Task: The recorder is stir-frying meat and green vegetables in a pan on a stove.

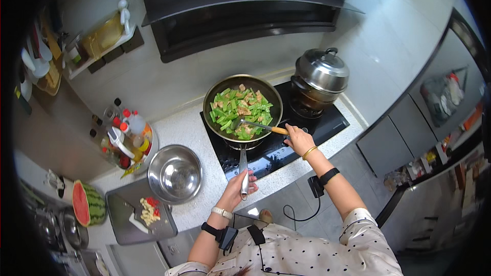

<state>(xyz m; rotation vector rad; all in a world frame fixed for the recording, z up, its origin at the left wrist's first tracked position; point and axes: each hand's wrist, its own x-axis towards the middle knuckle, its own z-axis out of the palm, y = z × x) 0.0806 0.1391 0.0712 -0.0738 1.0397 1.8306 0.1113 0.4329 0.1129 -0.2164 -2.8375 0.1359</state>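
Observation:
A deep frying pan (209, 127) sits on the left burner, filled with cut green vegetable pieces (229, 102) and browned meat slices (244, 110). My left hand (237, 188) wraps around the pan's metal handle (243, 161) near its end. With my right hand (298, 138) I grip the wooden handle of a spatula (261, 125). Its metal shaft reaches over the pan's near rim, and its head lies among the vegetables, partly covered by them.
A lidded steel pot (323, 73) stands on the right side of the black glass cooktop (285, 152). Left of it are a steel bowl (174, 174), a chopping board (119, 214) with a knife (137, 223) and chopped ingredients, clustered bottles (132, 138) and a cut watermelon (89, 204). The range hood (245, 15) overhangs.

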